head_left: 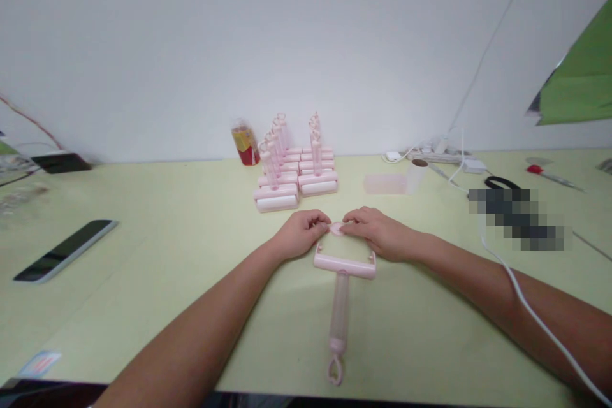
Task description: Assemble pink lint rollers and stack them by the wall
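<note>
A pink roller frame [343,268] with a long translucent handle lies flat on the pale green table [191,280], handle pointing toward me. My left hand [301,234] and my right hand [380,233] meet just above the frame's open fork. Both pinch a small pink piece [336,228] between their fingertips, left hand on its left end, right hand on its right end. Both hands are closed in a pinch.
A stack of finished pink rollers [294,172] stands behind the hands, with a red and yellow bottle [245,144] to its left. A phone [64,250] lies at the left. A clear plastic piece [392,183], power strip [442,154], scissors [500,182] and white cable [535,319] occupy the right.
</note>
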